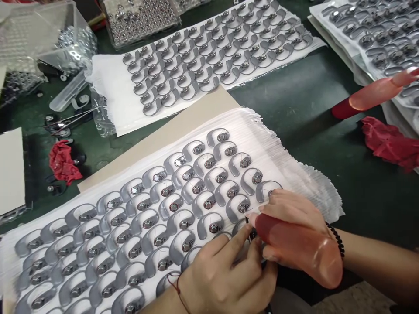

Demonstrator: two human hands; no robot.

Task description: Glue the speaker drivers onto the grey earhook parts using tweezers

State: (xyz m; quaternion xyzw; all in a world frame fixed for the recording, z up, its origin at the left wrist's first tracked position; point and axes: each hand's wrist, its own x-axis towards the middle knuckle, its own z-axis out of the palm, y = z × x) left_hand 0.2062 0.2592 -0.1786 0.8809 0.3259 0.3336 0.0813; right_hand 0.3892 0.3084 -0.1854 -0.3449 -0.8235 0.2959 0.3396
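My right hand [291, 213], with a black bead bracelet at its wrist, grips a translucent red squeeze bottle [301, 248], its pale nozzle pointing left and down toward the parts. Beside it my left hand [232, 274] is closed, its fingers pinching a thin dark tool [251, 231], perhaps tweezers, mostly hidden. Both hands meet over the lower right of a white-papered stack [268, 144]. Rows of grey curved ear-hook shells [219, 176] lie on it, each with a round metal piece and fine wires. The nozzle tip is close to one shell [234, 213]; I cannot tell whether it touches.
Behind lies a second white sheet of shells [111, 96]; another [376, 43] is at upper right. A red bottle [369, 98] stands near a crumpled red cloth [389, 144]. At left are a second red cloth [63, 161], tweezers [75, 117] and a clear box of metal parts [70, 17].
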